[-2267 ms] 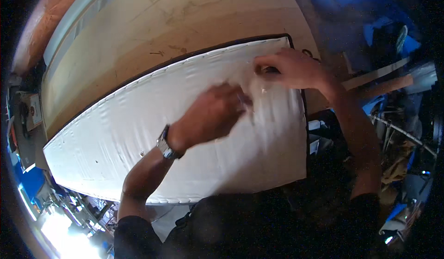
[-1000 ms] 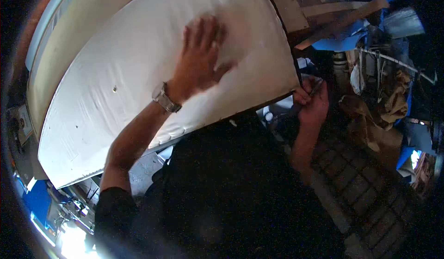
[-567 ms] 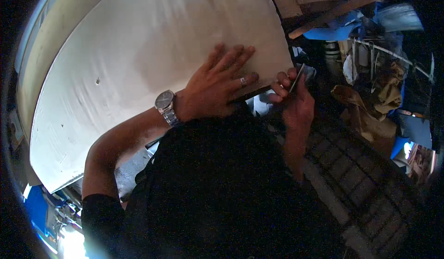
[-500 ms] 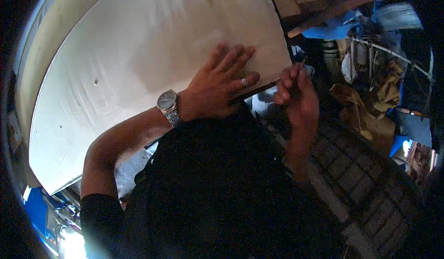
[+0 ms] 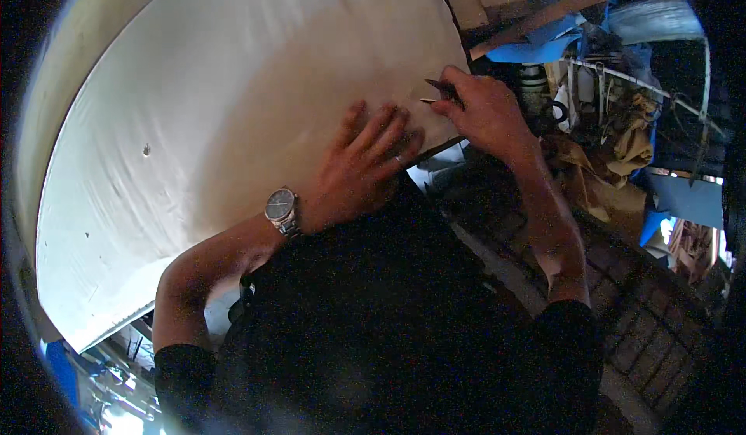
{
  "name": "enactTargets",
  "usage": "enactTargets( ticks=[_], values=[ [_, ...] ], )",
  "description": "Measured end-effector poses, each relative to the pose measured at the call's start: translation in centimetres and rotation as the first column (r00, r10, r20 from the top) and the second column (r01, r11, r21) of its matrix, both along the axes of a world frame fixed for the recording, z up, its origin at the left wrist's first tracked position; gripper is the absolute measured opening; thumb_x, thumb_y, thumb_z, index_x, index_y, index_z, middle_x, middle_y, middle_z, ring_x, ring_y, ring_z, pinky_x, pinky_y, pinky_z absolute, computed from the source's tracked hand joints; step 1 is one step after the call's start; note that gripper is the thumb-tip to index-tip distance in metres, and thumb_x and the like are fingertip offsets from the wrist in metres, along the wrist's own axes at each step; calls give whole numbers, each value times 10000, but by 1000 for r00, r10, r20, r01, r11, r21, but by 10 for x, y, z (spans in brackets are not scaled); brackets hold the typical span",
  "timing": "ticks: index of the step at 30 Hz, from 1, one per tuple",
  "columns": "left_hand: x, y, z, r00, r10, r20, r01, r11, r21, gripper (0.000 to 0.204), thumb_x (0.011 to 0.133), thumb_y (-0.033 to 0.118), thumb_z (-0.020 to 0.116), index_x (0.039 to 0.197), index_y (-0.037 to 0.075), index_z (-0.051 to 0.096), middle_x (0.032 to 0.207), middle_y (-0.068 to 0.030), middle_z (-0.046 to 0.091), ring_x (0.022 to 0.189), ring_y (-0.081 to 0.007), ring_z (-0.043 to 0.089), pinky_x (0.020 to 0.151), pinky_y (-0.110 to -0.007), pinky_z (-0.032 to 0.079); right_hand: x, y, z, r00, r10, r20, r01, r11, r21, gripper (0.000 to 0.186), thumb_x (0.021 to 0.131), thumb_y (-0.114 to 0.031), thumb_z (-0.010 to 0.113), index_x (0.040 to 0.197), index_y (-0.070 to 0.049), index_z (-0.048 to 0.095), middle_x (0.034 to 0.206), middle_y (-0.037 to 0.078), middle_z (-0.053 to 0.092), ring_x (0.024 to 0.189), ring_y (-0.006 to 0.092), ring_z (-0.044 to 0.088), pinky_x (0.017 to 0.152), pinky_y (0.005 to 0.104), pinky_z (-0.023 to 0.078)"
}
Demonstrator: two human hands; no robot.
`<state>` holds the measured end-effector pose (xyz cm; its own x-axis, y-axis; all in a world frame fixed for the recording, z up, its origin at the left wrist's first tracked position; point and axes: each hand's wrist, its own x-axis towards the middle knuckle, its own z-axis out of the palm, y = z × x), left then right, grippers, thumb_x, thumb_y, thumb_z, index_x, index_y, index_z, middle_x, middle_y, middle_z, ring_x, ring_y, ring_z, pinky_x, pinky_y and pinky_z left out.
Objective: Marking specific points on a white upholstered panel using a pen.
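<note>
A large pale panel [image 5: 256,69] with a curved left edge stretches before me, its smooth covering slightly rippled. My left hand [image 5: 361,159], a watch on its wrist and a ring on one finger, rests on the panel near its front edge with the fingers spread. Over the panel's right corner, my right hand [image 5: 486,112] is closed on a small tool [image 5: 441,87] with two pointed tips, one dark and one bright. Its rest is hidden in the hand, so I cannot tell its exact kind.
Brown strips [image 5: 552,17] and blue sheeting [image 5: 536,42] lie beyond the right corner. Crumpled brown material [image 5: 594,171] sits by a white metal rack [image 5: 622,77] at the right. Below lies a dark floor with grid lines [image 5: 637,342]. A pale curved rim [image 5: 85,54] borders the panel's left.
My right hand has moved up from beside the panel's right corner to over it, with the two tips now showing. My left hand stays on the panel, its fingers slightly lower in view.
</note>
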<state>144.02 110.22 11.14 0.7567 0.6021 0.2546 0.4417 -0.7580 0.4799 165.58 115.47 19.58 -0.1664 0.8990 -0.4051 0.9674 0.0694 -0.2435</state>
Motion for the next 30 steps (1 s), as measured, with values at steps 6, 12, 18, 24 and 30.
enactTargets(
  ticks=[6,12,18,24,30],
  values=[
    [-4,0,1,999,2,-50,-5,997,-75,652,861,317,624,1469,200,422,1535,-171,360,1402,-353,357,1180,-593,165,-7,2,-11,995,28,-96,-27,1000,15,300,884,-290,678,989,-38,552,875,191,679,857,413,654,714,510,492],
    [-13,4,9,998,53,-38,-56,995,-84,743,808,340,695,1474,183,405,1527,-167,349,1406,-321,344,1140,-580,242,-1,0,1,1000,12,9,-11,997,-80,340,885,-322,679,1015,-30,564,949,199,685,907,413,655,752,485,501],
    [-8,19,15,987,110,-114,-127,980,-156,754,834,470,665,1478,178,404,1490,-125,382,1324,-335,397,1100,-602,266,22,-14,-15,970,-209,-127,191,972,-138,379,879,-310,694,1087,-9,595,1014,205,686,956,371,671,819,424,508],
    [-2,36,10,996,61,-69,-60,998,21,771,812,498,676,1467,178,423,1429,-77,435,1271,-319,420,1063,-599,303,31,-21,-24,880,-333,-340,307,943,-129,451,869,-302,710,1173,11,595,1069,176,679,982,283,668,857,384,504],
    [-1,29,7,992,93,-88,-90,995,32,760,800,493,693,1454,193,444,1417,-80,452,1270,-319,421,1049,-621,285,17,-5,-10,976,-149,-158,144,989,-44,388,863,-318,715,1059,-4,599,952,198,681,900,369,671,782,431,509]
  ],
)
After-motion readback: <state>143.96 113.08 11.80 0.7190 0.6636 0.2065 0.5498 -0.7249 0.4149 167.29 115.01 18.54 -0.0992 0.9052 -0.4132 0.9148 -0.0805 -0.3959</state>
